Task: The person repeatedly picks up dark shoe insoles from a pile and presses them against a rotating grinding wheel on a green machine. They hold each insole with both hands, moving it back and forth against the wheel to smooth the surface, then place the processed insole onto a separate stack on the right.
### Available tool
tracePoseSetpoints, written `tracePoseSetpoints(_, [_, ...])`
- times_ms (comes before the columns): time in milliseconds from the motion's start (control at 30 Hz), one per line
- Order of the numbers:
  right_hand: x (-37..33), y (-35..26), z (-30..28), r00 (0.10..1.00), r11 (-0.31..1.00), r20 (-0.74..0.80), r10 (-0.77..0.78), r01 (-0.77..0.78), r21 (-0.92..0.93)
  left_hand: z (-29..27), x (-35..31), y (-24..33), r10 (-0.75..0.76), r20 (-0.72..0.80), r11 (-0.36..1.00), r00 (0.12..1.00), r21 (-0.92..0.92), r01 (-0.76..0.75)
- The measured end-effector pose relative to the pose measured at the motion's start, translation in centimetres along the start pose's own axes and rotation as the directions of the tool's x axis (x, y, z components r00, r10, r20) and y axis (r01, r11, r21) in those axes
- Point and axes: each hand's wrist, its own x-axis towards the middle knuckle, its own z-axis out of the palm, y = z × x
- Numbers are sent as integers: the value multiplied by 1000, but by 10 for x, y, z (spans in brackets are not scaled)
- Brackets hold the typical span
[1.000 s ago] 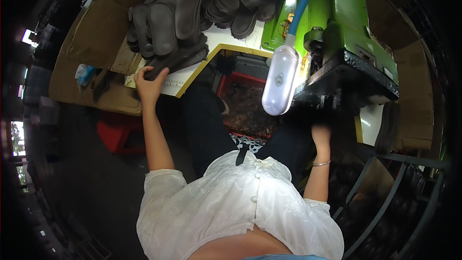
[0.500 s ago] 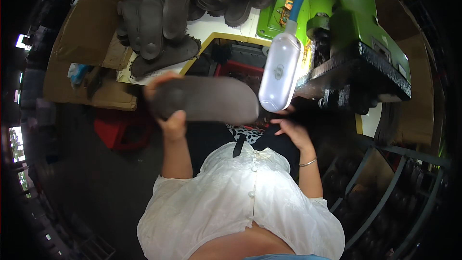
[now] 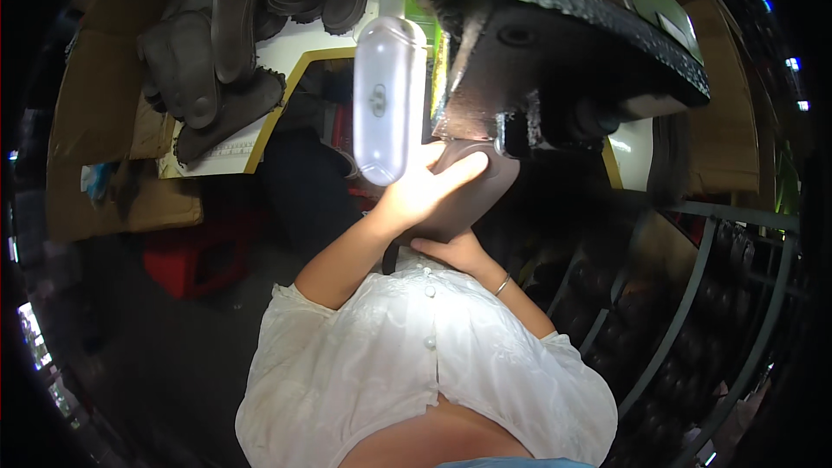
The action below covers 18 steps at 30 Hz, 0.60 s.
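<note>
A dark brown shoe sole (image 3: 475, 199) is held in both my hands, its far end right up by the working head of a green machine (image 3: 555, 43). My left hand (image 3: 429, 184) grips the sole's left side near that end, thumb laid across the top. Around the near end, by my waist, my right hand (image 3: 458, 251) is closed, thumb on top and the other fingers partly hidden underneath. Whether the sole touches the machine is hard to make out in the shadow. A white lamp (image 3: 381, 104) on a blue cable hangs just left of the machine head, beside my left hand.
Several dark soles (image 3: 204, 61) lie piled on the white, yellow-edged table (image 3: 276, 54) at the far left. Cardboard (image 3: 100, 104) stands on the left, above a red stool (image 3: 191, 262). A metal rack (image 3: 685, 312) with dark items fills the right side.
The sole has gone from the left over to the machine head and turned lengthwise. My right hand, empty before, now grips its near end. The view has shifted to the right.
</note>
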Motion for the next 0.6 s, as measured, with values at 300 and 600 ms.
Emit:
tracePoseSetpoints(300, [-38, -14, -124, 960, 968, -129, 248, -251, -13, -23, -26, -14, 62, -106, 998, 992, -24, -65])
tracePoseSetpoints(600, [-3, -98, -94, 864, 902, -388, -322, 404, 150, -58, -33, -26, 76, -121, 976, 990, -192, -99])
